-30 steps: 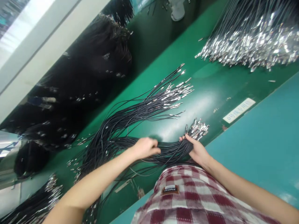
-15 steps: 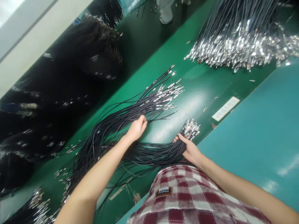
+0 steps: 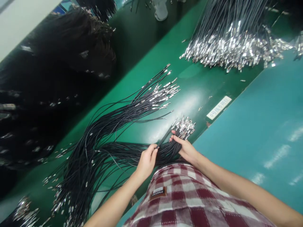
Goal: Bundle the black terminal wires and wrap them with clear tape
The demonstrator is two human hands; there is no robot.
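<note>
My right hand (image 3: 186, 147) is closed round a bundle of black wires (image 3: 165, 154) just below its cluster of silver metal terminals (image 3: 186, 127). Close beside it on the left, my left hand (image 3: 148, 159) pinches a few black wires (image 3: 165, 138), whose tips reach up against the edge of that cluster. A second, looser group of black wires (image 3: 127, 112) lies fanned out beyond my hands, its terminals pointing to the upper right. Both groups run back into one tangled heap at the left.
A thick spread of wires with silver terminals (image 3: 227, 47) lies at the upper right. Dark wire heaps (image 3: 54, 63) fill the left side under a pale beam (image 3: 26, 22). A white label (image 3: 219, 107) is stuck near the edge of the green surface (image 3: 189, 82).
My left hand has come down and to the right from the loose group, bringing a few wires beside the bundle. My right hand keeps its hold. The whole view has shifted slightly.
</note>
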